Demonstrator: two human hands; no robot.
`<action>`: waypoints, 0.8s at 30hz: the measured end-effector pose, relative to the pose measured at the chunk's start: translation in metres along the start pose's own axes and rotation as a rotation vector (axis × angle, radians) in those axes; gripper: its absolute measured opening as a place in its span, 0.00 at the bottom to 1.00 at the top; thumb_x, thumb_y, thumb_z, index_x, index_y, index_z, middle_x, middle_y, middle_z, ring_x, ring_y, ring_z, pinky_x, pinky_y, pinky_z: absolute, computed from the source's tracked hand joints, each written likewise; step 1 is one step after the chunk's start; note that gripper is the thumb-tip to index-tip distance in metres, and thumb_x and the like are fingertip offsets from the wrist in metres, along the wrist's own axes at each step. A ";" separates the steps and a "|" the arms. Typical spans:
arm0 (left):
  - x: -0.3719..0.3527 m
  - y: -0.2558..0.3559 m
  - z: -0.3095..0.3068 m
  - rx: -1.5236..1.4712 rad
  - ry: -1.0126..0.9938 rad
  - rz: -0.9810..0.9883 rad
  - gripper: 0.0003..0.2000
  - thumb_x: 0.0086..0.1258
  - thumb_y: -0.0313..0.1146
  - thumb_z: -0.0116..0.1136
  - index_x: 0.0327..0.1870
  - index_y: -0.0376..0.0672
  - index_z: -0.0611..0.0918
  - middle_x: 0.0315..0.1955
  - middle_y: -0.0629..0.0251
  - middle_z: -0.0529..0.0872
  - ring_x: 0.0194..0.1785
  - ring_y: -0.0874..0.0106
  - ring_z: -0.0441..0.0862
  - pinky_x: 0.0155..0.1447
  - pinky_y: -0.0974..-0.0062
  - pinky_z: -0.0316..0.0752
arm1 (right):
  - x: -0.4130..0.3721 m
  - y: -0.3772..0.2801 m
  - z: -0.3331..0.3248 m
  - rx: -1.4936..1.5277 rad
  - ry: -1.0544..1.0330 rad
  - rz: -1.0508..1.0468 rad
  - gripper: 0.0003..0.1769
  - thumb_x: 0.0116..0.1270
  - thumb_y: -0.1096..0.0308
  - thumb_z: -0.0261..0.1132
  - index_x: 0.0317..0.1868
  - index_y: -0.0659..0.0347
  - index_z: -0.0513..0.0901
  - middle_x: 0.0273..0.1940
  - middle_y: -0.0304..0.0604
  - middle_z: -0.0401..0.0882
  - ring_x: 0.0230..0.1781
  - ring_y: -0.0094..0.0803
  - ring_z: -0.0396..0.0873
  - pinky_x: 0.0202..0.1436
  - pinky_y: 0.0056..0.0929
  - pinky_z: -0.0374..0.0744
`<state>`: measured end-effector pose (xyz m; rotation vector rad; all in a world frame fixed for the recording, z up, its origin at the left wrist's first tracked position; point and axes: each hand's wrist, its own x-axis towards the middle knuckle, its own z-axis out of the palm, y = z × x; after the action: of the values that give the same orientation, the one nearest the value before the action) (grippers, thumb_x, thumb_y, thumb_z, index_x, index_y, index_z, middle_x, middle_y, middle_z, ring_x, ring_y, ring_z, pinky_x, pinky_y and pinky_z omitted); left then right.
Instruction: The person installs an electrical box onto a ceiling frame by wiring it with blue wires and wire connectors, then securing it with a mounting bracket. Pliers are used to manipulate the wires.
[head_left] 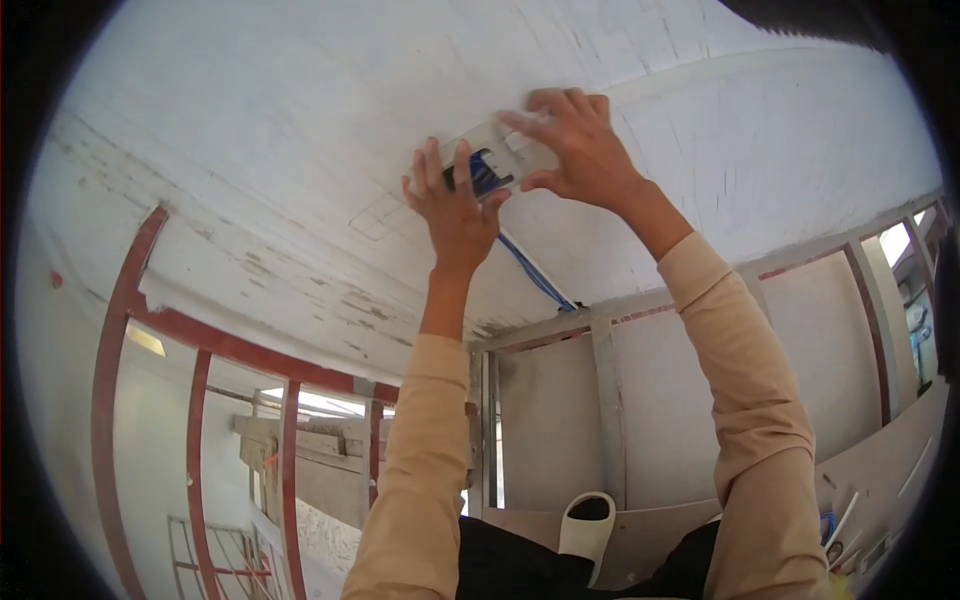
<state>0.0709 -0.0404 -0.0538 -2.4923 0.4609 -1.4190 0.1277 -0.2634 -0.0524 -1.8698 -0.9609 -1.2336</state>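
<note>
Against the white wall (280, 130) sits a white rectangular electrical box (500, 150), tilted, with blue wires showing through a dark opening in it. My left hand (455, 205) wraps its lower left end, fingertips over the upper edge and thumb along the lower side. At the right end, my right hand (590, 155) holds it between thumb and fingers, slightly blurred. Blue cable (535, 268) runs beside a white strip from below the box down to the bottom of the wall. Part of the box lies hidden behind my fingers.
A pencilled rectangle (378, 217) marks the wall left of the box. Red metal bars (200, 450) form a railing at the left. Grey panels (660, 400) in a frame stand below. A light slipper (587, 530) shows on a foot; wire and tools lie lower right.
</note>
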 end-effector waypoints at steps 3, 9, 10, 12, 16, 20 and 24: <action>-0.003 0.005 0.003 -0.008 -0.017 -0.030 0.42 0.70 0.51 0.64 0.80 0.46 0.56 0.78 0.44 0.47 0.78 0.38 0.44 0.74 0.32 0.43 | 0.000 0.001 0.007 -0.038 -0.078 0.054 0.45 0.38 0.55 0.84 0.64 0.39 0.82 0.59 0.38 0.74 0.61 0.38 0.69 0.62 0.43 0.64; 0.002 0.008 -0.010 -0.153 0.002 -0.057 0.43 0.71 0.61 0.59 0.78 0.43 0.58 0.77 0.44 0.47 0.79 0.41 0.42 0.76 0.40 0.48 | 0.005 -0.008 0.003 -0.086 -0.018 0.056 0.29 0.50 0.53 0.80 0.54 0.46 0.87 0.58 0.39 0.74 0.62 0.39 0.69 0.62 0.45 0.64; -0.001 0.009 -0.011 -0.241 0.129 -0.176 0.40 0.72 0.59 0.59 0.77 0.42 0.60 0.76 0.44 0.50 0.79 0.45 0.46 0.76 0.43 0.50 | 0.002 -0.009 0.000 -0.083 0.083 0.029 0.25 0.53 0.53 0.79 0.52 0.48 0.88 0.55 0.40 0.76 0.59 0.39 0.72 0.60 0.44 0.67; -0.016 0.011 -0.006 -0.415 0.385 -0.417 0.34 0.75 0.53 0.59 0.74 0.41 0.65 0.74 0.46 0.58 0.78 0.52 0.54 0.75 0.49 0.55 | -0.005 -0.010 -0.003 0.011 0.118 0.162 0.20 0.58 0.50 0.77 0.45 0.52 0.88 0.46 0.42 0.80 0.48 0.40 0.78 0.53 0.43 0.73; -0.020 0.003 0.000 -0.959 0.434 -1.124 0.24 0.82 0.46 0.40 0.61 0.30 0.75 0.58 0.48 0.78 0.64 0.57 0.73 0.70 0.55 0.64 | -0.023 -0.012 0.010 0.283 -0.160 0.534 0.23 0.63 0.45 0.73 0.33 0.60 0.86 0.27 0.44 0.82 0.25 0.40 0.79 0.35 0.41 0.78; 0.003 0.005 0.008 -1.156 0.623 -1.240 0.24 0.81 0.43 0.33 0.52 0.30 0.78 0.49 0.50 0.82 0.55 0.60 0.77 0.61 0.63 0.72 | -0.028 -0.025 0.034 0.569 -0.179 0.693 0.28 0.63 0.44 0.74 0.28 0.64 0.84 0.24 0.48 0.83 0.24 0.38 0.78 0.32 0.38 0.77; 0.013 -0.006 0.023 -0.954 0.732 -1.189 0.24 0.80 0.45 0.33 0.47 0.30 0.77 0.47 0.50 0.80 0.53 0.59 0.77 0.57 0.62 0.75 | -0.024 -0.032 0.046 0.560 -0.079 0.703 0.27 0.62 0.46 0.76 0.26 0.65 0.83 0.22 0.48 0.80 0.22 0.37 0.76 0.30 0.38 0.75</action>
<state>0.0974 -0.0387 -0.0529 -2.9386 -0.5474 -3.2255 0.1132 -0.2137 -0.0848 -1.5849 -0.5223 -0.4148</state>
